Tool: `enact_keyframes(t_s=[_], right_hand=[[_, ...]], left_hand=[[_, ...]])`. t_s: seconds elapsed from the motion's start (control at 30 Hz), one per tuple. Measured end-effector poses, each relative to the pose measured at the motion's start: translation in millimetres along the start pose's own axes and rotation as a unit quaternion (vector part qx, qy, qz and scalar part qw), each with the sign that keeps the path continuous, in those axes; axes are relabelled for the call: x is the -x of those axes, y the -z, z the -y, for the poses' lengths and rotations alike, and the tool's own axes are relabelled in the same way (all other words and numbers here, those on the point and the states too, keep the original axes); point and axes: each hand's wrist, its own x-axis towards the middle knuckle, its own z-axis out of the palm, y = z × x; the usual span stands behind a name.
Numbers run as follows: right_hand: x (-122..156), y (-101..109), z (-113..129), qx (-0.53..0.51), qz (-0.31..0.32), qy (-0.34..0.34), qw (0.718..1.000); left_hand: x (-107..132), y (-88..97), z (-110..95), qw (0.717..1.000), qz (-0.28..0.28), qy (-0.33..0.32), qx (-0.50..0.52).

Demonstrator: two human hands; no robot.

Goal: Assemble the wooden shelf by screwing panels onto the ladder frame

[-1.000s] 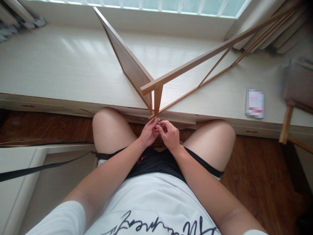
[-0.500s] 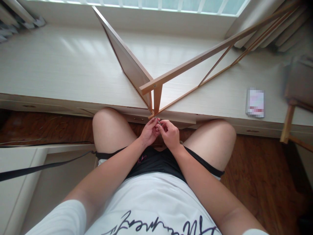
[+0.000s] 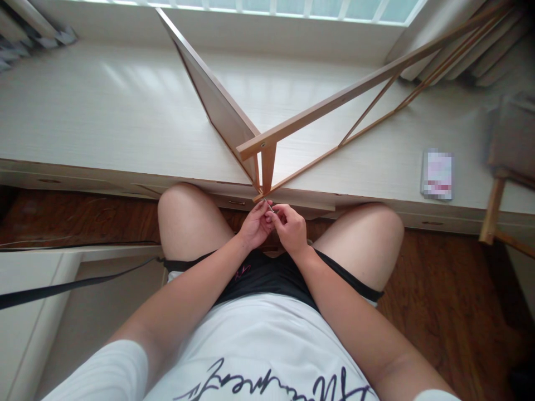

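Observation:
Pinched between the fingertips of my right hand [image 3: 291, 227] is a thin grey metal rod [image 3: 271, 208], too small for its exact kind to show. My left hand [image 3: 254, 225] is closed around the rod's other end, with its fingertips close under the lower joint of a wooden frame [image 3: 321, 113]. Whether the rod sits in a screw there cannot be made out. The frame's long bars run up to the right, linked by thin crosspieces. A flat wooden panel [image 3: 215, 94] leans up to the left and meets the bars at the same corner.
The frame and panel stand on a pale ledge [image 3: 83, 111] with drawers below, under a window. A small blurred pack [image 3: 438, 174] lies at the right. Beyond it is a wooden chair [image 3: 493, 211]. A black strap [image 3: 83, 283] crosses the lower left.
The corner of the wooden frame has shifted very slightly up and to the left. Both hands stay at the joint, with little visible movement.

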Motion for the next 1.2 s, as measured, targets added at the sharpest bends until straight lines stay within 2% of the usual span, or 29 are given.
enact_keyframes(t_s=[0.93,1.07,1.2], right_hand=[[-0.9,1.0,4.6,-0.09,0.028,-0.052,0.994],[-1.2,-2.8,4.9,-0.158,0.027,-0.076,0.984],[-3.2,-8.9,4.6,-0.292,0.029,-0.135,0.946]], left_hand=[[0.1,-3.8,-4.0,0.999,0.006,-0.023,-0.035],[0.6,-5.2,-4.1,0.999,0.007,-0.028,-0.039],[-0.2,-5.0,-3.9,0.998,0.003,-0.046,-0.05]])
